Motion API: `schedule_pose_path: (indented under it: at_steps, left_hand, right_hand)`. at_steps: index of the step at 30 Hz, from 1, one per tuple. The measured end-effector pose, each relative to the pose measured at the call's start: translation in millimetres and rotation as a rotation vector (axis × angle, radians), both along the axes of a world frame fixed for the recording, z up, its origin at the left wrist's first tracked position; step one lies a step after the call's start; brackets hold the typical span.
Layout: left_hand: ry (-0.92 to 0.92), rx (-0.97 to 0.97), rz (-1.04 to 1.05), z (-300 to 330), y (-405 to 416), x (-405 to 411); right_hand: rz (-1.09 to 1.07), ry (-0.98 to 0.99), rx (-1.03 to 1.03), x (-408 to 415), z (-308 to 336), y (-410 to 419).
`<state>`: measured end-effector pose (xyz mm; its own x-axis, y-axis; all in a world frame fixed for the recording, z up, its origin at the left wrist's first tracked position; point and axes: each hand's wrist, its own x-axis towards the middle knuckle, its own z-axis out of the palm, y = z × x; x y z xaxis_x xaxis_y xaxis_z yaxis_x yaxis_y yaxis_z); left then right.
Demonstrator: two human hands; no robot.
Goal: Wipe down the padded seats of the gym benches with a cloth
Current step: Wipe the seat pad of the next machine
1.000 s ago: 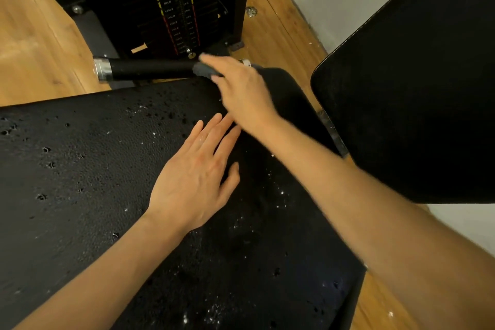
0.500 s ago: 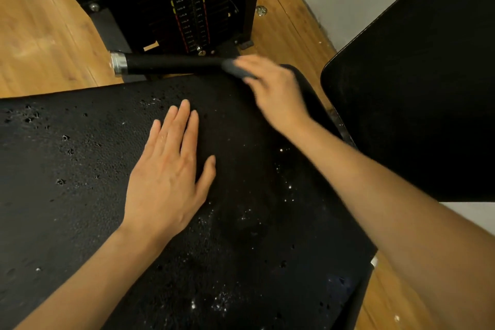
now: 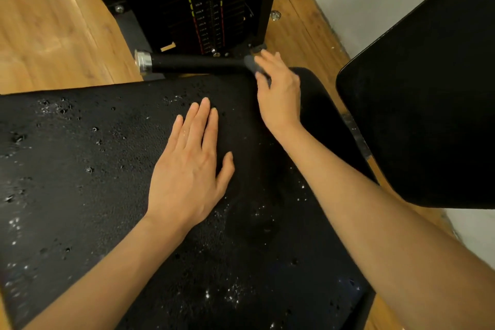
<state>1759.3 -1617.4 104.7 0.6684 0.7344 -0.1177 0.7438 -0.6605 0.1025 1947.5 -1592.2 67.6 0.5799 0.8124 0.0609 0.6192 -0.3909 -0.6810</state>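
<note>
The padded seat [image 3: 88,195] fills the lower frame, black and textured, its long axis running from 9 o'clock toward 3 o'clock, speckled with wet droplets and small pits. The left hand [image 3: 191,169] lies flat on it near centre, fingers together and extended toward 12 o'clock, gripping nothing. At 1 o'clock the right hand [image 3: 278,91] is closed on a small grey cloth [image 3: 253,64] (only a corner shows), pressed at the seat's far edge beside the black handle bar [image 3: 195,63], which lies horizontally. Behind stands the weight stack [image 3: 203,2]; a second black pad [image 3: 428,94] sits at 3 o'clock.
</note>
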Motion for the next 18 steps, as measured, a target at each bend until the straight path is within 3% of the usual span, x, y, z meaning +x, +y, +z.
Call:
schedule_pose_path:
  at_steps: [2,6,8,12,14,18]
  left_hand:
    - [0.0,0.001,-0.01,-1,1,0]
    - [-0.011,-0.003,-0.004,-1,1,-1]
    - [-0.014,-0.003,-0.004,0,1,0]
    - [-0.022,0.006,-0.006,-1,0,0]
    - [-0.028,0.006,-0.012,-3,1,0]
    - [-0.034,0.003,-0.01,-2,1,-1]
  right_hand:
    - [-0.078,0.0,0.02,-17,3,1]
    - [0.259,0.009,0.035,-49,16,-84]
    - [0.342,-0.022,0.022,-32,13,-86]
    - [-0.019,-0.029,0.011,-2,2,-19]
    - [-0.102,-0.026,-0.015,-16,6,-22]
    - [0.199,-0.067,-0.034,-55,19,-105]
